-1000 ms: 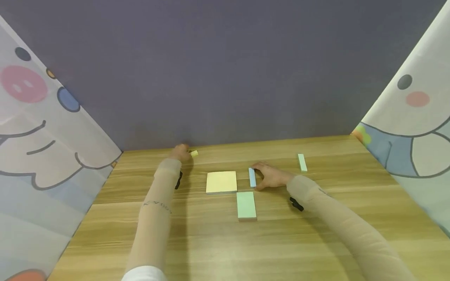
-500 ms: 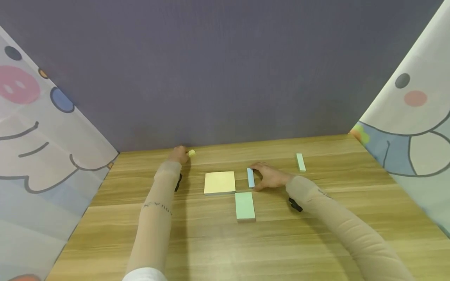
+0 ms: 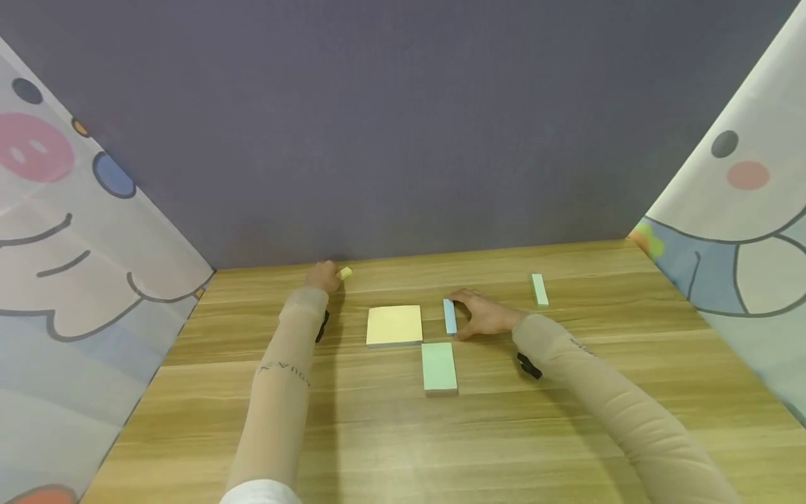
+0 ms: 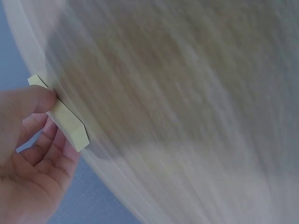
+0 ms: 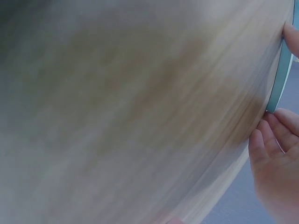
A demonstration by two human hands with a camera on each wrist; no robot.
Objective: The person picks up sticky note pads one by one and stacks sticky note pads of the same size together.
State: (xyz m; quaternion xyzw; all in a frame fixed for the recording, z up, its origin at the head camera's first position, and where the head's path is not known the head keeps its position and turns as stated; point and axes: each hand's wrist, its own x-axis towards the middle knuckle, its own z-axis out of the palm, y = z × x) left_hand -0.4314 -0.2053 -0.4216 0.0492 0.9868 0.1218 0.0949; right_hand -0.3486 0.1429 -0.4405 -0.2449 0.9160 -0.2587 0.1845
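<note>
Near the back edge of the table, my left hand [image 3: 323, 276] pinches a narrow pale-yellow sticky-note pad [image 3: 345, 272]. The left wrist view has the thumb on one face of this yellow pad [image 4: 70, 125] and the fingers behind it. My right hand [image 3: 485, 313] holds a narrow blue sticky-note pad [image 3: 450, 316] by its two ends, thumb at the near end and fingers at the far end. Only part of that blue pad [image 5: 279, 81] shows at the right wrist view's edge. It lies just right of a square yellow sticky-note pad [image 3: 394, 325].
A green rectangular sticky-note pad [image 3: 439, 367] lies in front of the blue one. Farther right is a narrow pale-green pad [image 3: 539, 289]. A grey panel [image 3: 403, 140] rises behind the wooden table [image 3: 390, 448], with cartoon-printed sheets [image 3: 749, 210] on both sides.
The narrow yellow pad has turned slightly in my left hand. My right hand stays at the blue pad, and the pads on the table keep their places. The head view has shifted a little.
</note>
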